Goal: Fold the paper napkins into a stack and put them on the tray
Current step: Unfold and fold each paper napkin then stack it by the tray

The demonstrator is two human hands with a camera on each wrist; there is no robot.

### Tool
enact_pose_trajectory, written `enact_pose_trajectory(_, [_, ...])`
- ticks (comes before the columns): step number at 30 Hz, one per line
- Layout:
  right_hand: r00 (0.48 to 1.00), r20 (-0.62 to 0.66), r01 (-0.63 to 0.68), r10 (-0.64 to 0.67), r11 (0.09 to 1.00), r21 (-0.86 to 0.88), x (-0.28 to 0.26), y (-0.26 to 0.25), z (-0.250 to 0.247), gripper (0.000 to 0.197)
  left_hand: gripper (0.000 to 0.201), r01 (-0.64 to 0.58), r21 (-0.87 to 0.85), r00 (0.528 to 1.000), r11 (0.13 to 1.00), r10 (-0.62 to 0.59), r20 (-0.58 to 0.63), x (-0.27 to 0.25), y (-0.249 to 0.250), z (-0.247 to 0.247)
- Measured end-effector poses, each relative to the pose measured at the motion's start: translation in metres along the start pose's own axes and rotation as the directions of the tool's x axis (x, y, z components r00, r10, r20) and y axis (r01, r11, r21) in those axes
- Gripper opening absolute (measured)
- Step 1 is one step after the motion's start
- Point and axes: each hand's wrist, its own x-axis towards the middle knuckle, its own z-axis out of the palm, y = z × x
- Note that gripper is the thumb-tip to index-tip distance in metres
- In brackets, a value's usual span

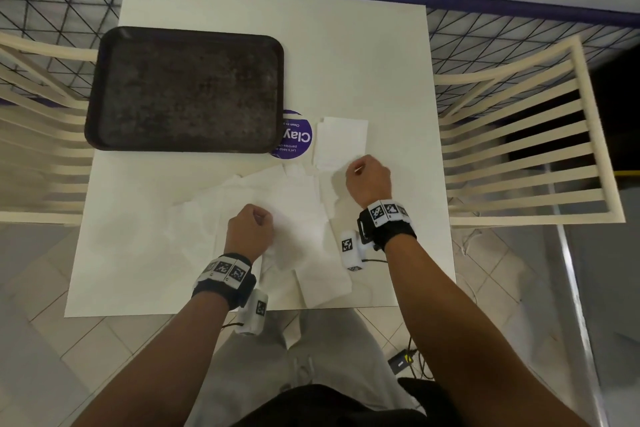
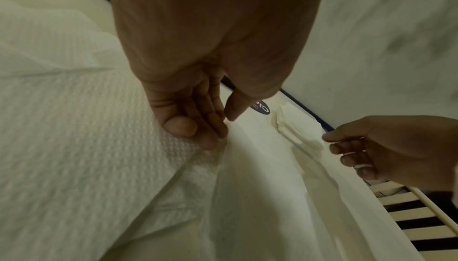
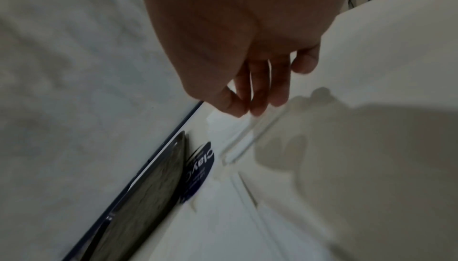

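Observation:
A dark tray (image 1: 187,90) with nothing on it lies at the table's far left. To its right sits a small stack of folded white napkins (image 1: 341,142). Several loose unfolded napkins (image 1: 294,204) lie spread over the near middle. My left hand (image 1: 251,227) is curled over them. In the left wrist view its thumb and fingertips (image 2: 210,138) pinch a raised fold of a textured napkin (image 2: 86,128). My right hand (image 1: 363,173) hovers at the near edge of the folded stack (image 3: 238,143) with fingers (image 3: 257,106) hanging loosely and holding nothing.
A round purple sticker (image 1: 298,137) is stuck to the white table (image 1: 381,62) between the tray and the stack. Slatted cream chairs stand at the left (image 1: 41,135) and right (image 1: 526,149). A wire grid fence (image 1: 52,10) runs along the back.

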Motion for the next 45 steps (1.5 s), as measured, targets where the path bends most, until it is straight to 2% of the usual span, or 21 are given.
enact_pose_trajectory(3, [0.989, 0.136, 0.074, -0.065, 0.995, -0.062, -0.028, 0.008, 0.022, 0.023, 0.010, -0.001, 0.046, 1.000, 0.999, 0.002, -0.002, 0.000, -0.004, 0.000])
enact_pose_trajectory(7, [0.960, 0.281, 0.023, -0.002, 0.997, -0.073, -0.062, 0.016, 0.042, 0.021, 0.011, -0.011, 0.050, 0.999, 0.999, 0.009, 0.048, -0.001, -0.008, 0.001])
enact_pose_trajectory(9, [0.962, 0.272, -0.029, 0.036, 0.999, -0.029, -0.071, 0.020, 0.050, 0.023, 0.011, 0.000, 0.037, 0.998, 0.999, -0.003, 0.066, -0.003, -0.007, 0.000])
enact_pose_trajectory(15, [0.974, 0.219, -0.071, 0.054, 0.995, 0.069, -0.081, 0.019, 0.056, 0.015, 0.010, 0.034, -0.066, 0.999, 0.997, -0.032, 0.037, -0.007, -0.010, -0.003])
enact_pose_trajectory(24, [0.989, 0.146, -0.041, 0.016, 0.984, 0.172, -0.090, 0.026, 0.053, 0.012, 0.012, 0.030, -0.108, 1.000, 0.994, -0.029, 0.010, -0.018, -0.006, -0.003])
enact_pose_trajectory(29, [0.995, 0.095, -0.064, 0.042, 0.969, 0.240, -0.090, 0.029, 0.050, 0.014, 0.009, 0.018, -0.079, 1.000, 0.997, -0.020, -0.020, -0.017, -0.007, -0.004])
enact_pose_trajectory(32, [0.994, 0.107, -0.061, 0.032, 0.959, 0.277, -0.091, 0.032, 0.050, 0.013, 0.010, 0.020, -0.046, 1.000, 0.999, -0.021, -0.016, -0.018, -0.005, -0.005])
enact_pose_trajectory(35, [0.992, 0.126, -0.065, 0.024, 0.942, 0.329, -0.092, 0.032, 0.046, 0.010, 0.018, 0.024, -0.037, 0.995, 0.999, -0.028, -0.098, -0.024, 0.001, -0.006])
enact_pose_trajectory(38, [0.990, 0.141, -0.071, 0.009, 0.896, 0.439, -0.093, 0.032, 0.042, 0.012, 0.020, -0.079, -0.063, 0.978, 0.995, 0.065, -0.199, -0.031, 0.011, -0.007])
enact_pose_trajectory(41, [0.985, 0.170, -0.087, -0.008, 0.836, 0.543, -0.093, 0.032, 0.038, 0.016, 0.028, -0.142, -0.118, 0.985, 0.983, 0.128, -0.118, -0.035, 0.022, -0.003])
enact_pose_trajectory(45, [0.975, 0.219, -0.116, -0.033, 0.769, 0.629, -0.095, 0.029, 0.030, 0.014, 0.050, -0.089, -0.127, 0.995, 0.988, 0.093, 0.029, -0.032, 0.029, 0.001])
